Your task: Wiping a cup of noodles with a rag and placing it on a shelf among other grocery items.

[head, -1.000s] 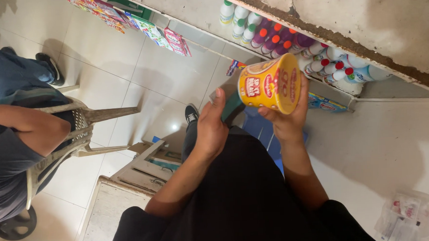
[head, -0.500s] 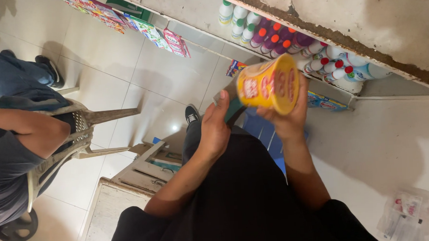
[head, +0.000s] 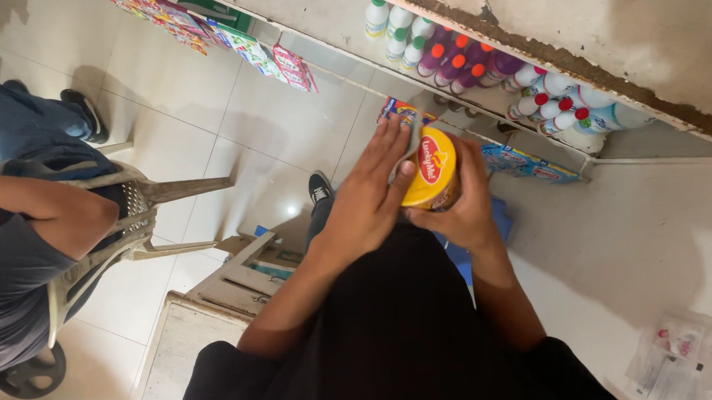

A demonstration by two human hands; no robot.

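Floor: pale glossy tiles (head: 207, 94), seen from above, with a shop shelf (head: 541, 48) running across the top of the view.
Shelf stock: white bottles (head: 564, 103) with red and green caps, purple bottles (head: 454, 60) with orange caps, coloured packets (head: 245, 45) along its edge.
Container: a yellow tub (head: 433, 173) with a red oval label on its top face, held in front of the person's chest, above the floor just before the shelf.
Left hand (head: 368, 199): fingers spread wide and flat over the tub's left side, thumb against its top.
Right hand (head: 464, 207): curled around the tub's right side and underside, gripping it.
Clothing: black garment (head: 394, 334) below the forearms.
Bystander: another person's arm (head: 53, 217) and jeans at the left edge, on a plastic chair (head: 141, 217).
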